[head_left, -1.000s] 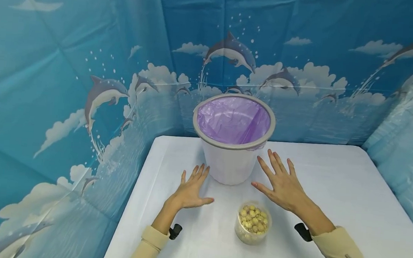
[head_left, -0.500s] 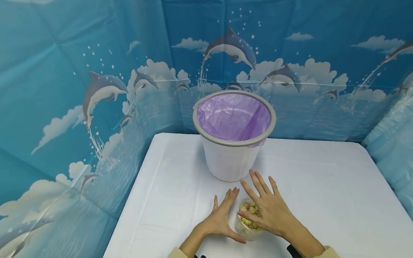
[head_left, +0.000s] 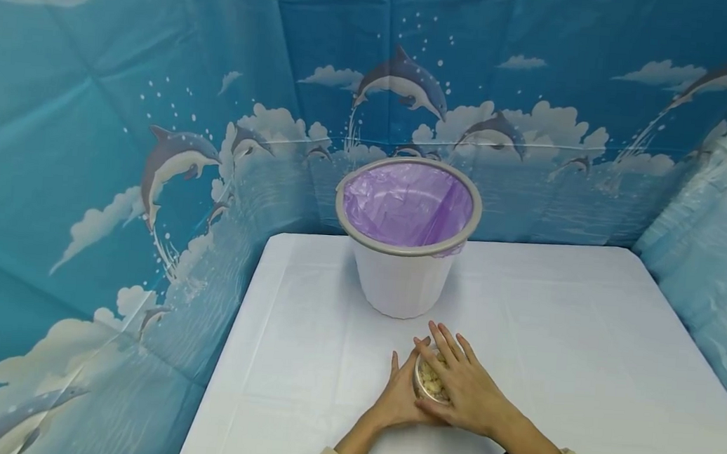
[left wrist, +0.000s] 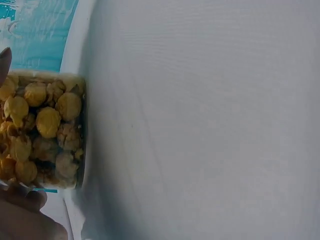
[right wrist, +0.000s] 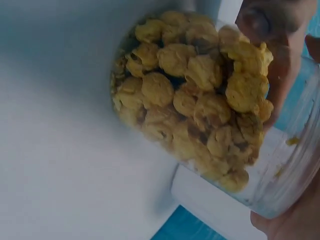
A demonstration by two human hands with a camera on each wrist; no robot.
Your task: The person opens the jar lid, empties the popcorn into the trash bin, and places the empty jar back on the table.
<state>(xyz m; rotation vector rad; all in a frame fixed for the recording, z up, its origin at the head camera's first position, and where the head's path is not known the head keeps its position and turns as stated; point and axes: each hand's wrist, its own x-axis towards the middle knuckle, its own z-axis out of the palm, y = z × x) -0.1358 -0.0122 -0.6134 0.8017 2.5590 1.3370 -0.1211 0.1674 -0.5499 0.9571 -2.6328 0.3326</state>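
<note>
A clear round plastic tub of popcorn (head_left: 431,383) stands at the near middle of the table. My left hand (head_left: 397,399) grips its left side, with the thumb along the near side. From the right, my right hand (head_left: 477,398) lies over the tub's top, its fingers extended across the rim and hiding part of the mouth. In the left wrist view the tub (left wrist: 47,122) sits between a fingertip and the thumb side. Yellow popcorn (right wrist: 185,95) shows through the clear wall in the right wrist view, below the bare upper rim.
A white bin (head_left: 400,282) with a grey rim and purple liner (head_left: 409,205) stands behind the hands, at the table's back. White cloth covers the table (head_left: 571,340). Blue dolphin-print curtains (head_left: 220,104) enclose the back and sides.
Both hands have come inward and closed in on the popcorn tub. The left moved right to its side; the right moved left and nearer, over its top. The bin stays put.
</note>
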